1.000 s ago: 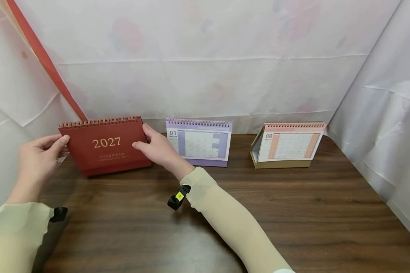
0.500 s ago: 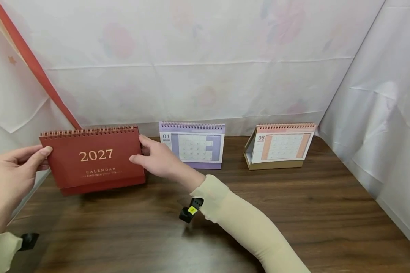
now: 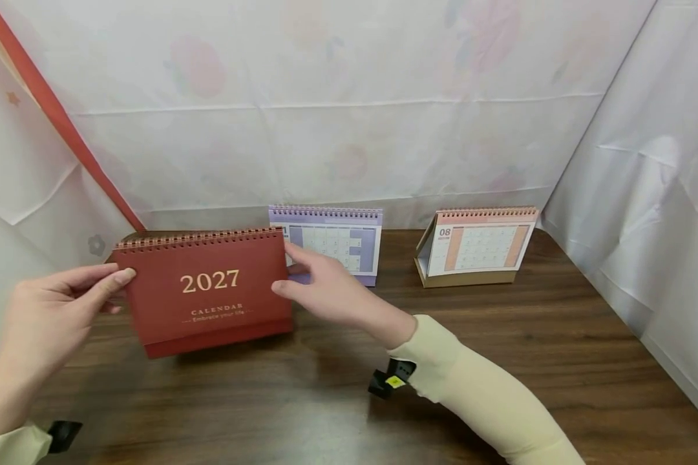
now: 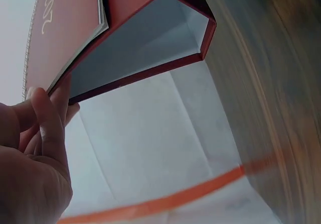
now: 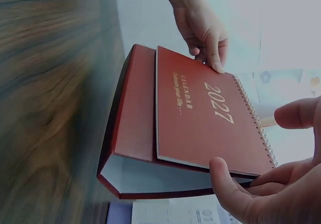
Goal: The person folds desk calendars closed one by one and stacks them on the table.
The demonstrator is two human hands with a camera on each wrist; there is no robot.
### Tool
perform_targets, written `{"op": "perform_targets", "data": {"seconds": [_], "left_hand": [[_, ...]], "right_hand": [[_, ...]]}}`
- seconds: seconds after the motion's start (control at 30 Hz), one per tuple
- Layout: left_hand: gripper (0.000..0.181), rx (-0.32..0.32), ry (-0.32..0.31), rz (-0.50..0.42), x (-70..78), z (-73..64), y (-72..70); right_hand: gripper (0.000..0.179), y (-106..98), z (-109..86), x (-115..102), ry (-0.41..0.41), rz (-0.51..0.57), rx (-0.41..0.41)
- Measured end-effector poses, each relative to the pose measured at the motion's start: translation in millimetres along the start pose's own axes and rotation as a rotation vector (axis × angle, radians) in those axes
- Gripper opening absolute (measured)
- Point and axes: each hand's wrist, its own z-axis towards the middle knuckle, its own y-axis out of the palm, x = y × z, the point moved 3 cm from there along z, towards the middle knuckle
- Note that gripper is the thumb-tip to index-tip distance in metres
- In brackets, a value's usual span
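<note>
Pinching with our left hand (image 3: 55, 313) and right hand (image 3: 334, 290), we're holding the red calendar (image 3: 206, 302) by its side edges, left on the table (image 3: 256, 407), base maybe just lifted; we should be gripping evenly, levelling it, clearing the purple calendar (image 3: 351, 240) behind.

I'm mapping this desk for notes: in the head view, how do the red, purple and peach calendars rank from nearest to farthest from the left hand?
1. Red calendar: nearest, its left edge pinched by the left hand.
2. Purple calendar: middle, partly hidden behind the right hand.
3. Peach calendar: farthest, over on the right.
</note>
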Motion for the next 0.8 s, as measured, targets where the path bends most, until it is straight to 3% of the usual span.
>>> {"op": "perform_targets", "data": {"seconds": [0.2,0.43,0.5,0.67,0.8], "left_hand": [[0.021,-0.048,0.056,0.055,20.2,-8.6,19.3],[0.022,-0.087,0.038,-0.011,44.3,-15.1,44.0],[0.019,-0.098,0.066,-0.029,52.6,-14.4,52.8],[0.013,-0.133,0.137,-0.08,70.6,-11.4,74.7],[0.01,-0.172,0.154,-0.129,78.7,-10.9,91.2]], "right_hand": [[0.069,-20,-26.2,9,-0.018,0.006,0.028],[0.069,-46,-57.2,15,-0.054,0.036,0.045],[0.069,-55,-67.0,18,-0.053,0.04,0.059],[0.07,-73,-89.5,27,-0.024,-0.069,0.104],[0.068,-81,-104.8,38,-0.018,-0.094,0.114]]}}
